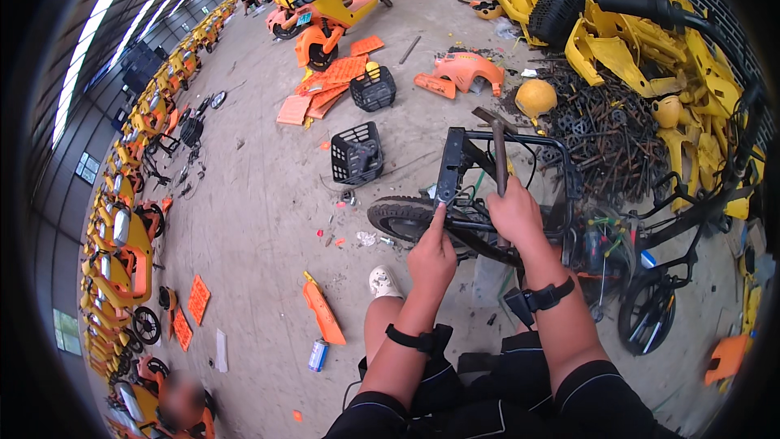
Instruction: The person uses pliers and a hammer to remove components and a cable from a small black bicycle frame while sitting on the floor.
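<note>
A black scooter frame [452, 164] of metal tubing lies before me, with a knobby-tyred wheel [400, 218] at its left side. My left hand [432, 256] reaches to the frame's near left corner. Its index finger is stretched out with the tip against the metal, while the other fingers curl under and are partly hidden. I see nothing held in it. My right hand [517, 213] is closed around the handle of a hammer [499, 145]. The hammer's head points away from me, over the middle of the frame.
A heap of dark metal parts [601, 134] and yellow body panels [597, 49] rises at the right. Black baskets [357, 154] and orange panels [329, 75] lie ahead. A can [318, 355] stands left of my legs. Scooters [130, 244] line the left wall.
</note>
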### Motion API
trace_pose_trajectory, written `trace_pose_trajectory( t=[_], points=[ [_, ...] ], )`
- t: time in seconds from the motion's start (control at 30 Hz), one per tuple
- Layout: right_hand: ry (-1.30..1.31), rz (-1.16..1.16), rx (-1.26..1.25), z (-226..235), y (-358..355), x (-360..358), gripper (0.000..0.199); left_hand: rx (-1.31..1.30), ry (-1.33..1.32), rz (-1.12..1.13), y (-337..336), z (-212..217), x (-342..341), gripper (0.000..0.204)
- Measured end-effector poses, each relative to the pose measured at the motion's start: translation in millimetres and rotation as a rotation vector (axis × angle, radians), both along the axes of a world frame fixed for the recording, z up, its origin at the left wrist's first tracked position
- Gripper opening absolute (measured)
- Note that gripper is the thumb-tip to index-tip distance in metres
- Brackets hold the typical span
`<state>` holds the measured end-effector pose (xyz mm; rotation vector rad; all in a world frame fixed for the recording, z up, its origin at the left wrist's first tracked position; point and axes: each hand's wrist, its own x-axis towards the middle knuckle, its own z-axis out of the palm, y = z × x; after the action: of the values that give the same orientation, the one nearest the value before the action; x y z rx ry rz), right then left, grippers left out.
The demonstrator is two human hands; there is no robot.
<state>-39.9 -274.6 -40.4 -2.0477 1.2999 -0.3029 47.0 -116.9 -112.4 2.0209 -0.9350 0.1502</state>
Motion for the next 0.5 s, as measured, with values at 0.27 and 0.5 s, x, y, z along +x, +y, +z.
trace_pose_trajectory(
  t=[0.27, 0.5],
  points=[
    [-0.03, 0.014, 0.01, -9.1, -5.1, 0.2, 0.04, 0.011, -0.004, -0.049, -0.9, -6.1, 10.3, 0.059],
    [-0.097, 0.03, 0.15, -30.4, -20.4, -0.6, 0.042, -0.034, 0.267, -0.145, 5.2, -0.6, 25.8, 0.047]
  ],
)
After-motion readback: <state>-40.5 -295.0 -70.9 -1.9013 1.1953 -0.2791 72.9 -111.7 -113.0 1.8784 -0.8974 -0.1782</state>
